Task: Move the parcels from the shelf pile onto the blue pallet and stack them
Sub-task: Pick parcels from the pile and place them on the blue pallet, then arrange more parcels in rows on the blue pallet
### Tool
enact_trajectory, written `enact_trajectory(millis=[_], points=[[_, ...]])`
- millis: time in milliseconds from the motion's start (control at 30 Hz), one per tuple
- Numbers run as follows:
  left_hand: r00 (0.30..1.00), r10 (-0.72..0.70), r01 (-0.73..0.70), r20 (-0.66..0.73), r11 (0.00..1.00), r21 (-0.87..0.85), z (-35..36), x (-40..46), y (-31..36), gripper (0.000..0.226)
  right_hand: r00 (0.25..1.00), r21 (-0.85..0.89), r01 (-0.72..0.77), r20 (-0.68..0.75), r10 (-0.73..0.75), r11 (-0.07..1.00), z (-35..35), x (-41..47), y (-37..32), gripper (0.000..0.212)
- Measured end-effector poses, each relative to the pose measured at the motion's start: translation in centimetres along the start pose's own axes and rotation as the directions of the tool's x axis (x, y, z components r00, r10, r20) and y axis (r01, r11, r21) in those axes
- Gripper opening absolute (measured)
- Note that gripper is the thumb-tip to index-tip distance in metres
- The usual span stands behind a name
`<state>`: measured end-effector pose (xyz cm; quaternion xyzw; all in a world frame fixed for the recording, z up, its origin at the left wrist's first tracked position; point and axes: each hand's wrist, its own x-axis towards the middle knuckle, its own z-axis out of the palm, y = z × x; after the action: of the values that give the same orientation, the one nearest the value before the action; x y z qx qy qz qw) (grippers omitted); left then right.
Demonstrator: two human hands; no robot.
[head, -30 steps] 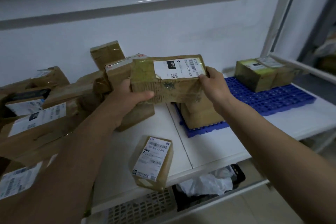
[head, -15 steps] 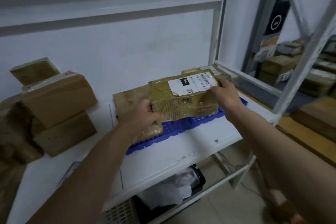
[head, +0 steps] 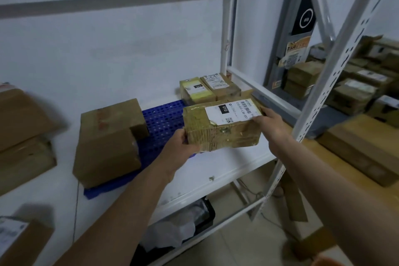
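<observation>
Left hand point(head: 183, 147) clamped on the near-left end of the taped parcel point(head: 222, 131), right hand point(head: 269, 124) gripping its far-right end, white label up. Parcel held above the front edge of the blue pallet point(head: 164, 121). Just left of the left hand, a large brown box point(head: 105, 142) resting on the pallet. Beyond the right hand, two small parcels point(head: 209, 89) side by side at the pallet's back. Farther left, more boxes point(head: 23, 136) on the white shelf point(head: 216, 175).
</observation>
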<state>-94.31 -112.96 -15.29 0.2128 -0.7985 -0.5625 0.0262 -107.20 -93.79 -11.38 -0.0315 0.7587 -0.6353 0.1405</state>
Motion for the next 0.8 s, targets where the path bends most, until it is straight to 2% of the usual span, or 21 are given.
enact_trajectory(millis=[233,400,467,633,800], points=[[0.996,0.037,-0.044,-0.079,0.996,-0.081,2.0,5.4,0.4,0.032,0.999,0.067,-0.044,0.0,0.044,0.997,-0.5,6.4,-0.2,0.041],[0.996,0.0,-0.013,-0.092,0.991,-0.133,2.9,8.5,-0.5,0.035,0.999,0.049,-0.028,-0.043,0.03,0.998,0.3,11.0,-0.6,0.042],[0.993,-0.014,-0.005,-0.116,0.986,-0.169,3.5,9.0,-0.6,0.032,0.997,0.046,-0.041,-0.071,0.044,0.998,0.6,12.5,0.0,0.038],[0.984,-0.054,0.025,-0.168,0.986,-0.167,4.3,10.6,-1.4,0.028,0.99,0.062,-0.075,-0.117,0.081,0.995,0.9,14.9,1.6,0.012],[0.96,-0.145,0.081,-0.24,0.962,-0.26,5.0,11.6,-0.4,0.027,0.992,0.035,-0.096,-0.083,0.099,0.995,0.7,16.7,1.4,0.007]])
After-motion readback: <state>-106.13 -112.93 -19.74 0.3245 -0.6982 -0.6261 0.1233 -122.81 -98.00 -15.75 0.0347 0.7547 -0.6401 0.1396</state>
